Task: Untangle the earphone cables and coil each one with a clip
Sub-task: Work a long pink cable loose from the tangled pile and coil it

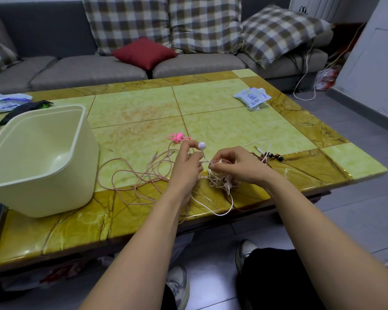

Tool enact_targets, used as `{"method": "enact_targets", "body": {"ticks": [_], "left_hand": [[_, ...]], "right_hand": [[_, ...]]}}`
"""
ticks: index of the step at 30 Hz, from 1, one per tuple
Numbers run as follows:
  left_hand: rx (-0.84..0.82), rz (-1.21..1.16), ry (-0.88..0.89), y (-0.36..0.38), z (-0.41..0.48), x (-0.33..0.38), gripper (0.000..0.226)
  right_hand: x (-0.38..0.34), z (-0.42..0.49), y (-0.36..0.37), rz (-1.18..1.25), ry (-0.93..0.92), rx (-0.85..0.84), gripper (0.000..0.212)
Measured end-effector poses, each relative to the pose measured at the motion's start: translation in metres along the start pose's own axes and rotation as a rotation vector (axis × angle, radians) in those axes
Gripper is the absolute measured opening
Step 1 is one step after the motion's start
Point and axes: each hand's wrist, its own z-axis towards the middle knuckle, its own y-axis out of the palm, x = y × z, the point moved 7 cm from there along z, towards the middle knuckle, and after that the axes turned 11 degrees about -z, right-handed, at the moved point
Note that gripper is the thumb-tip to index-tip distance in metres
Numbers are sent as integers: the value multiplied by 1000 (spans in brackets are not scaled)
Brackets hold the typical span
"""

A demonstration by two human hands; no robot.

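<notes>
A tangle of pale pink earphone cable (134, 173) sprawls over the table's near edge. My left hand (186, 166) holds a strand of it, with a pale earbud (201, 145) sticking up above the fingers. My right hand (235, 165) pinches the thin cable right beside the left, above a knotted white bundle (220, 181). A bright pink clip (177, 137) lies on the table just beyond my left hand. A dark red earphone set (270, 156) lies to the right of my right hand.
A cream plastic tub (76, 157) stands on the left of the yellow tiled table (222, 126). A white packet (252, 98) lies at the far right. Bags lie at the far left. A grey sofa with cushions is behind.
</notes>
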Motion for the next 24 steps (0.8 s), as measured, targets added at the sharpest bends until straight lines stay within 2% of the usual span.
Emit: {"method": "enact_targets", "body": {"ticks": [4, 8, 11, 14, 20, 24], "left_hand": [[-11, 85, 9, -4, 0, 4, 32], [-18, 154, -89, -2, -2, -5, 13], [-84, 192, -111, 8, -6, -8, 20], [-45, 209, -71, 6, -6, -4, 12], [57, 307, -68, -4, 2, -6, 15], [58, 340, -21, -3, 1, 0, 15]], "right_hand": [[0, -2, -12, 59, -2, 23, 8], [-10, -4, -12, 89, -47, 54, 11], [-8, -3, -16, 55, -23, 139, 11], [-4, -2, -19, 65, -14, 187, 17], [4, -4, -9, -29, 26, 26, 20], [12, -2, -25, -24, 107, 198, 10]]}}
